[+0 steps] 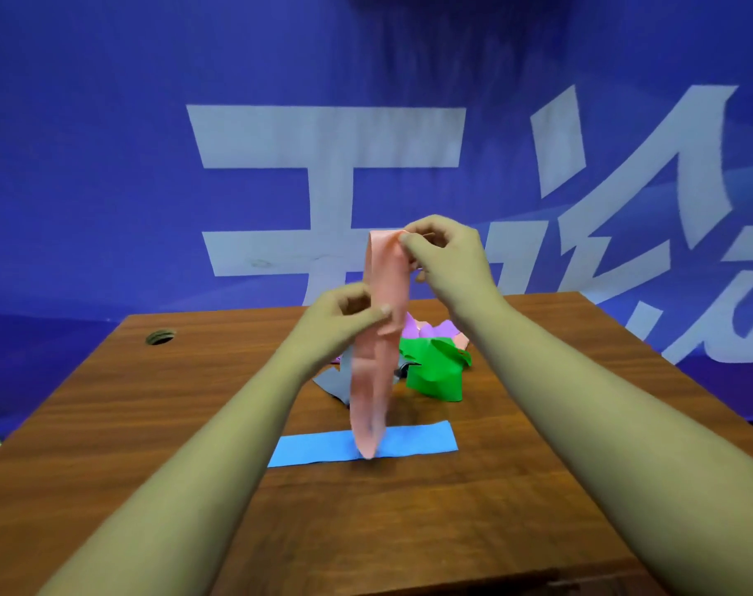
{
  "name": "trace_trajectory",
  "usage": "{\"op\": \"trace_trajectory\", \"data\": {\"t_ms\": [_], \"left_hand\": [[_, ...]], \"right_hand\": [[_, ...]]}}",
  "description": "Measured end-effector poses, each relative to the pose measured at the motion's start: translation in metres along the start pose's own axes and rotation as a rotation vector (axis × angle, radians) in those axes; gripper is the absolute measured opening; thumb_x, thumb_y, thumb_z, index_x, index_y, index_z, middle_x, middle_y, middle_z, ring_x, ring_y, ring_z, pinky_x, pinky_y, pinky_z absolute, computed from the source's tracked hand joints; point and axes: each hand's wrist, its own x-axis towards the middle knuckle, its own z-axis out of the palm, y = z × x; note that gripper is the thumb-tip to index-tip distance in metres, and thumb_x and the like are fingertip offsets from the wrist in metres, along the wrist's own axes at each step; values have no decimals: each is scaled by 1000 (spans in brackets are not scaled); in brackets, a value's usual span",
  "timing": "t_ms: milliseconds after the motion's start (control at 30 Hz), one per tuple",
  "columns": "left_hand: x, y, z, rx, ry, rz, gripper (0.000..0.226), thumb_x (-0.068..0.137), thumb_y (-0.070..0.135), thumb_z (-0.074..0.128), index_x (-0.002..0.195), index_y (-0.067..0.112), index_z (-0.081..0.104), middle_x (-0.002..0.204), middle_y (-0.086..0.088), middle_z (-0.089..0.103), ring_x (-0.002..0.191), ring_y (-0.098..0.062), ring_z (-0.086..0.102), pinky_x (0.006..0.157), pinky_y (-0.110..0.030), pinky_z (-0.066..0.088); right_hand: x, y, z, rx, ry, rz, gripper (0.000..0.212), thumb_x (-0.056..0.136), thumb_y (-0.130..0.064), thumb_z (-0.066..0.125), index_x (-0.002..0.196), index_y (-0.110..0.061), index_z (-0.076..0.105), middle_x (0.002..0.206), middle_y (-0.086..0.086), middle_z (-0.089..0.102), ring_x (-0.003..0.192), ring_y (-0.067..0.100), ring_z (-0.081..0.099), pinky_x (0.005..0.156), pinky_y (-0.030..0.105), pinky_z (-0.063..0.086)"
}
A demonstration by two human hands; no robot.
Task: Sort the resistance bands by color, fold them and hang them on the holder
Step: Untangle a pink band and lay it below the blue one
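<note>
two hands pinching pink band (377, 372), right hand (448, 260) at top, left hand (344, 320) midway, blue band (323, 451) on table (151, 423)

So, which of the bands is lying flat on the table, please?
The blue band, flat at the front. The green band and grey band lie crumpled behind it; the pink band hangs from the left hand and right hand.

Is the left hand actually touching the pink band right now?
Touching. The head view shows the left hand pinching the pink band partway down, thumb pressed on its front, no gap.
</note>
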Motion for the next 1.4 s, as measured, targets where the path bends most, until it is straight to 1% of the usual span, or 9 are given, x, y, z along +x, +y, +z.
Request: {"op": "trace_trajectory", "data": {"t_ms": [167,333,567,733,833,933,1033,1233,1400], "left_hand": [[-21,-2,0,-41,-8,-45,10,93,14,63,101,14,69,95,3,71,85,-9,63,80,-32,49],[-34,1,3,-57,-47,-78,12,92,10,65,104,10,65,88,-10,70,80,-14,63,78,-32,51],[-33,14,-4,-141,72,-2,26,90,15,67,111,22,53,92,-2,74,83,-28,56,78,-47,41],[-35,15,0,-101,110,4,11,92,10,65,100,16,63,83,-5,72,81,-19,61,83,-49,49],[-37,10,2,-53,110,-26,12,91,13,66,102,17,63,84,-3,73,78,-15,63,76,-41,48],[-37,6,2,-26,114,-26,11,89,20,68,99,22,65,89,-11,74,86,-28,68,80,-56,52],[-37,4,0,7,102,-39,13,88,28,69,99,25,67,87,-18,72,85,-34,69,83,-57,56],[-39,-5,-1,36,151,21,11,92,26,66,96,20,74,93,-12,70,87,-27,62,82,-44,49],[-40,-5,4,-6,115,20,13,96,21,60,95,13,70,93,-3,72,89,-12,64,88,-35,49]], "right_hand": [[-5,0,-11,-45,34,104,12,85,-3,57,80,-8,66,64,4,61,45,2,57,45,15,43],[-10,13,-21,-84,69,233,15,83,-2,57,73,-8,65,62,8,59,43,6,54,40,14,40],[-37,32,-24,-202,-195,560,3,84,-8,60,81,-8,62,71,8,62,58,16,59,54,22,39],[-48,28,-26,-142,-242,230,17,89,-25,68,98,-11,71,87,1,70,74,11,63,59,13,47],[-52,24,-24,-207,-365,88,15,84,-26,74,94,-14,75,87,-1,75,81,9,68,73,20,53],[-51,26,-18,-328,-374,10,8,84,-20,73,87,-13,75,80,2,74,77,13,67,75,30,53],[-50,25,-14,-343,-328,-3,8,86,-19,70,85,-12,73,80,3,72,75,16,65,73,34,53],[-46,20,-9,-205,-289,37,8,88,-12,66,88,-6,71,74,1,69,68,5,61,62,17,47],[-46,16,-11,-238,-368,58,18,85,-31,71,92,-14,74,85,3,74,73,14,65,67,27,52]]}}
